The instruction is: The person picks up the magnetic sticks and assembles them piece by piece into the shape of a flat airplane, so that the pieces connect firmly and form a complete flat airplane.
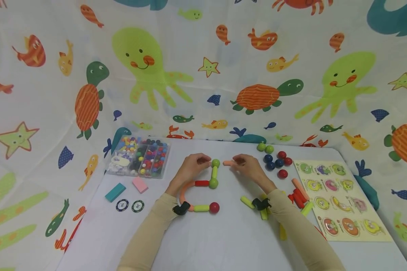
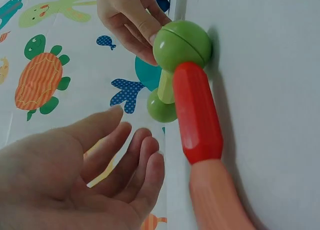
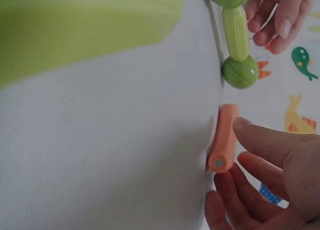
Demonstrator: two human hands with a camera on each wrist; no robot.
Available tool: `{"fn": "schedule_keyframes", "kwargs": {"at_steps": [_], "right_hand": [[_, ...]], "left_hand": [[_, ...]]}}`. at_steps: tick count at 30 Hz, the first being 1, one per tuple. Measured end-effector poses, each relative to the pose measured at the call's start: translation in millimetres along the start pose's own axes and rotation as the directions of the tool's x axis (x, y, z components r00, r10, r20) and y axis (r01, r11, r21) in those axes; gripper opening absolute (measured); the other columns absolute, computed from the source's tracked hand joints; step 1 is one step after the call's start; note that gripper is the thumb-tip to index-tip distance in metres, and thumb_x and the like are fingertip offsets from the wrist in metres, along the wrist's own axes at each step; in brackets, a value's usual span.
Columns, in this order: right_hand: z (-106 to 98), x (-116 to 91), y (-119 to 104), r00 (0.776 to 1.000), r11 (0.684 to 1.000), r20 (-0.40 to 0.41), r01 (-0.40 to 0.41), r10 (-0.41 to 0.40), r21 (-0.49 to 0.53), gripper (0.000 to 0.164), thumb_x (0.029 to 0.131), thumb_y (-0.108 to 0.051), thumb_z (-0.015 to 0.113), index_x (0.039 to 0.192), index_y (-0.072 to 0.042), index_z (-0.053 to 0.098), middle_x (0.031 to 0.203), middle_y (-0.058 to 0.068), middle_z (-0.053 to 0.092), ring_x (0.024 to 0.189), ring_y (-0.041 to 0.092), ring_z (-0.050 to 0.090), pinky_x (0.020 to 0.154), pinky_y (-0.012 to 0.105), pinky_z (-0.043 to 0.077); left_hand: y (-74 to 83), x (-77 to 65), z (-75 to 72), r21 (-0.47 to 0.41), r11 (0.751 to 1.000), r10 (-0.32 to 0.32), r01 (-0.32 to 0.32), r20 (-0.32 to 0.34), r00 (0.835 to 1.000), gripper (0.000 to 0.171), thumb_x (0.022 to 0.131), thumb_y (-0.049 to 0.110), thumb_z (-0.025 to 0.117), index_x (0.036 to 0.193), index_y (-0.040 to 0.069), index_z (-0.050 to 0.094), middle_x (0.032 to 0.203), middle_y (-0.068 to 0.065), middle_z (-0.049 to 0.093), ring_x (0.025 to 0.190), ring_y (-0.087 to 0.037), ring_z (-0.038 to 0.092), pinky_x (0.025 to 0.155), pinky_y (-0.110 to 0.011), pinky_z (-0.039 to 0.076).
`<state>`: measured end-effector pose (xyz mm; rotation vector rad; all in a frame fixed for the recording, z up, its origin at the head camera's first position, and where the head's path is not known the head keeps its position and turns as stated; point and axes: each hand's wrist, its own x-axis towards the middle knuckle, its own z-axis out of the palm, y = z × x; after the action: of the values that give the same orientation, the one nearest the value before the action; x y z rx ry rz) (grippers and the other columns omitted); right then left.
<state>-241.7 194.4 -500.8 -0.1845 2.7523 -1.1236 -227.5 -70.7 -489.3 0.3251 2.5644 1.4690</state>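
My right hand has its thumb and fingers around a short straight orange stick, which lies low at the table surface. A small gap parts this stick from the upper green ball of a joined chain. My left hand is beside that ball, its fingers loosely bent and holding nothing. From the ball, a light green stick runs to a second green ball. A red stick, a curved orange piece, another light green stick and a red ball follow.
A divided bead box stands back left, near a teal block, pink block and two chips. Loose balls, several sticks and a fruit picture board lie right.
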Motion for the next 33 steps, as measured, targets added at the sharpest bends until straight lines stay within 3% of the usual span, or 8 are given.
{"fn": "schedule_keyframes", "kwargs": {"at_steps": [5, 12, 17, 24, 33], "right_hand": [[2, 3, 6, 1.0, 1.0, 0.004, 0.026, -0.026, -0.016, 0.036, 0.093, -0.024, 0.075, 0.125, -0.008, 0.069, 0.118, 0.011, 0.071, 0.107, 0.025, 0.064, 0.094, 0.043, 0.054], [6, 3, 6, 0.996, 0.995, -0.011, 0.087, -0.088, -0.044, 0.028, 0.094, -0.023, 0.074, 0.119, -0.009, 0.072, 0.113, 0.009, 0.073, 0.103, 0.024, 0.065, 0.094, 0.044, 0.053], [6, 4, 1, 0.995, 0.994, -0.011, 0.1, -0.101, -0.043, 0.029, 0.094, -0.023, 0.074, 0.12, -0.01, 0.071, 0.113, 0.009, 0.072, 0.103, 0.024, 0.064, 0.092, 0.043, 0.054], [9, 6, -2, 0.995, 0.995, -0.002, 0.098, -0.098, -0.032, 0.029, 0.094, -0.02, 0.073, 0.121, -0.009, 0.071, 0.114, 0.009, 0.072, 0.104, 0.024, 0.064, 0.092, 0.042, 0.054], [10, 7, -5, 0.996, 0.996, -0.005, 0.085, -0.085, -0.025, 0.029, 0.094, -0.021, 0.073, 0.121, -0.009, 0.07, 0.113, 0.009, 0.071, 0.102, 0.024, 0.064, 0.087, 0.038, 0.055]], "left_hand": [[0.3, 14.4, 7.0, -0.016, 0.998, -0.055, 0.055, -0.028, 0.998, 0.034, 0.095, 0.024, 0.073, 0.125, 0.008, 0.069, 0.113, -0.003, 0.072, 0.106, -0.019, 0.066, 0.097, -0.038, 0.054], [-2.2, 27.0, 14.9, -0.004, 0.996, -0.09, 0.09, 0.008, 0.996, 0.038, 0.093, 0.025, 0.075, 0.125, 0.007, 0.069, 0.113, -0.007, 0.071, 0.105, -0.02, 0.065, 0.097, -0.037, 0.053], [-2.4, 29.2, 18.3, -0.009, 0.994, -0.107, 0.107, 0.016, 0.994, 0.039, 0.093, 0.027, 0.074, 0.127, 0.008, 0.069, 0.11, -0.006, 0.071, 0.103, -0.02, 0.064, 0.096, -0.039, 0.052], [-1.0, 28.8, 19.9, 0.027, 0.997, -0.071, 0.071, 0.032, 0.997, 0.036, 0.095, 0.025, 0.072, 0.128, 0.01, 0.069, 0.11, -0.007, 0.071, 0.102, -0.02, 0.063, 0.096, -0.039, 0.051], [-1.6, 29.3, 20.1, 0.039, 0.996, -0.081, 0.08, 0.047, 0.996, 0.034, 0.096, 0.027, 0.071, 0.126, 0.013, 0.071, 0.11, -0.004, 0.072, 0.101, -0.018, 0.062, 0.096, -0.038, 0.051]]}}
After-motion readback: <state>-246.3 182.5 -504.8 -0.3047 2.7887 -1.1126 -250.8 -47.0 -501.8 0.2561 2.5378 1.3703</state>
